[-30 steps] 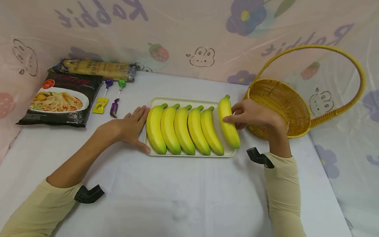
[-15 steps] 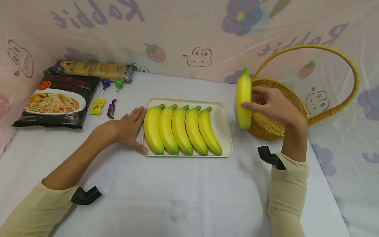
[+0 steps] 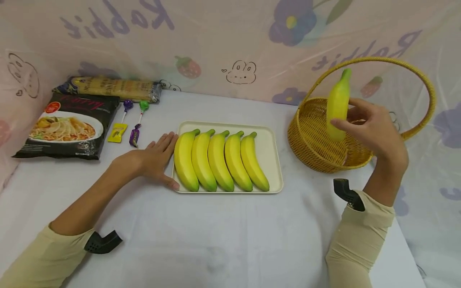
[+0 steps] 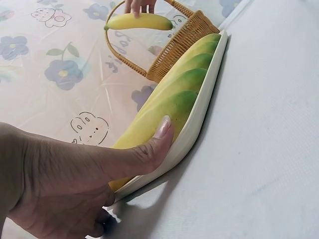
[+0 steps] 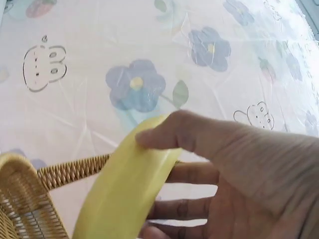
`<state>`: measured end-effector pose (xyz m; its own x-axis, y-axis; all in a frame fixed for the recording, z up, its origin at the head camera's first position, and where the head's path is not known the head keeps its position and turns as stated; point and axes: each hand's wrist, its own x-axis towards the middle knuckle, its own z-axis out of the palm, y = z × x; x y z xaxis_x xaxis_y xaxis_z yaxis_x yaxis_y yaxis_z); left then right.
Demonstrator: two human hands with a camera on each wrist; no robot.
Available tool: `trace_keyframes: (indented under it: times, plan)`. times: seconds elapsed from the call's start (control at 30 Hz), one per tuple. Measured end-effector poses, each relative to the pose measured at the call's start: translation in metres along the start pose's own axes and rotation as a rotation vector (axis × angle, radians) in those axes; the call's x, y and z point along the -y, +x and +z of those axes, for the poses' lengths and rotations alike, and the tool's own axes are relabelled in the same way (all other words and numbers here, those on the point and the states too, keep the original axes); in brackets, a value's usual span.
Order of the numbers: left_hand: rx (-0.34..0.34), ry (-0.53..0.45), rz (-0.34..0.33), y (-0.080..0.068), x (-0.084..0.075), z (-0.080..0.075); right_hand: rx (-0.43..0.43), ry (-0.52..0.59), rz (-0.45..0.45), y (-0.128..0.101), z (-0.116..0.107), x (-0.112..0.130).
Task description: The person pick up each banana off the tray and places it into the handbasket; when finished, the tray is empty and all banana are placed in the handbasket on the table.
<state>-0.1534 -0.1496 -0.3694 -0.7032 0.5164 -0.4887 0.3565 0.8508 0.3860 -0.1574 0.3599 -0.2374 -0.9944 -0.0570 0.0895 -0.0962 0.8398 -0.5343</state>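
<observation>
Right hand (image 3: 374, 132): gripped a yellow plastic banana (image 3: 337, 105) above the woven wicker basket (image 3: 317, 140) — best lowered gently, tip first
Left hand (image 3: 153, 158): flat, fingers relaxed — steadied the cream tray (image 3: 270, 160)

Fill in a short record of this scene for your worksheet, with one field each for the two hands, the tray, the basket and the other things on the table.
Right hand: grips one banana above the wicker basket
Left hand: fingers straight, rests against the left edge of the tray
Tray: five bananas side by side, right part bare
Basket: yellow, looped handle, right of the tray
Far left of table: noodle packet, pasta pack, two lollipops, two wrapped sweets
</observation>
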Motion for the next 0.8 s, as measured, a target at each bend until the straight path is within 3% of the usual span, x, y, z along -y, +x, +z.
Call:
trace_keyframes:
  times: [0.2,0.4,0.57,0.8]
  plan:
    - [-0.002,0.009,0.006,0.0,0.0,0.0,-0.067,-0.16,0.135,0.007,0.002,-0.013]
    - [0.01,-0.024,-0.005,-0.001,0.001,0.004,-0.021,-0.211,0.152,0.013,0.009,-0.033]
    - [0.008,0.013,-0.008,-0.003,0.0,0.003,-0.014,-0.262,0.152,0.022,0.018,-0.05]
    - [0.004,0.012,-0.009,-0.002,0.001,0.001,0.059,-0.278,0.223,0.036,0.027,-0.068]
